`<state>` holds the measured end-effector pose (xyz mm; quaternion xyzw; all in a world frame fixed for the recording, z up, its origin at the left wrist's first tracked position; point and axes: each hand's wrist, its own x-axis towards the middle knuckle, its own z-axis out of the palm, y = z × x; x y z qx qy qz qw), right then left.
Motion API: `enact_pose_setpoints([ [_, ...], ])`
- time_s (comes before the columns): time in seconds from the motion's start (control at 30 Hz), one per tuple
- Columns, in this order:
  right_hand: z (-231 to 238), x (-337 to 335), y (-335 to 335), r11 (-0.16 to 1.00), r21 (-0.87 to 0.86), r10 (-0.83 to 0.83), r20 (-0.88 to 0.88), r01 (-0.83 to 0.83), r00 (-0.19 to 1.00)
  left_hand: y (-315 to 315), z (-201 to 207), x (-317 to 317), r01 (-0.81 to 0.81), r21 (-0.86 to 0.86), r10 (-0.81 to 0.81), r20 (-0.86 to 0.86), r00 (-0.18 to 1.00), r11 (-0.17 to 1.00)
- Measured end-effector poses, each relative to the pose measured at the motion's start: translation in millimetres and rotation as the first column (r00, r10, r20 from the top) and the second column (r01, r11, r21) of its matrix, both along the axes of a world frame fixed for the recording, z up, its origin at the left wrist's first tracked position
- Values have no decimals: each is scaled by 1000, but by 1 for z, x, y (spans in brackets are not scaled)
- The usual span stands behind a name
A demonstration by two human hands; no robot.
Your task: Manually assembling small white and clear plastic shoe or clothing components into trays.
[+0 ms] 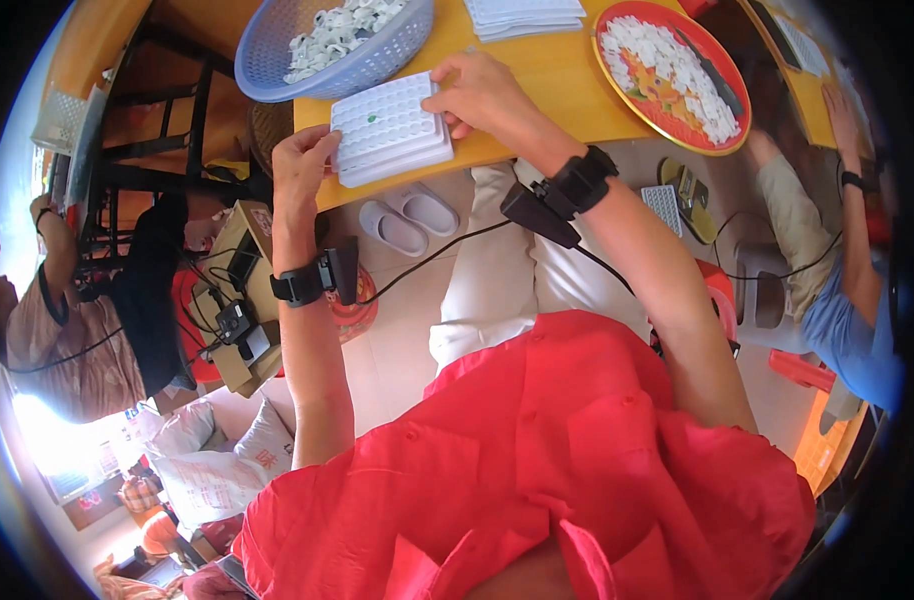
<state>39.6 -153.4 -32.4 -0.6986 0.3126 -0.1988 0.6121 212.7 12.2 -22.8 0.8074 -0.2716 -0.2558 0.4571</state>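
Here's the stack of white trays (397, 163), right at the yellow table's (537, 90) near edge! The left hand (302, 168) pinches the top tray (392, 105) by its left side; the right hand (477, 92) has its right side, grip narrow. Beyond the stack, leftward, a blue basket (277, 88); well right of it, a red plate (677, 15) of white pieces (642, 42).

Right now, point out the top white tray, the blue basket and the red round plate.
Top white tray (391, 112): head view, on its celled upper face, beside the green spot.
Blue basket (389, 55): head view, on its side wall.
Red round plate (661, 101): head view, on its patterned middle.
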Motion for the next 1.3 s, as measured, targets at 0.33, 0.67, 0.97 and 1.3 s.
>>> enact_pose_setpoints([
  [0.33,21,-7,-4,988,69,149,-114,-141,982,0,3,-3,-47,31,49,-58,997,998],
  [0.67,21,-13,0,960,250,105,108,-129,989,3,7,-7,-85,-42,80,-103,991,995],
  [0.97,26,-12,-3,947,279,153,49,-161,987,5,-1,11,-84,-94,69,-155,986,992],
  [1.3,17,-3,-2,944,303,127,30,-130,991,6,-1,14,-86,-132,51,-250,967,987],
])
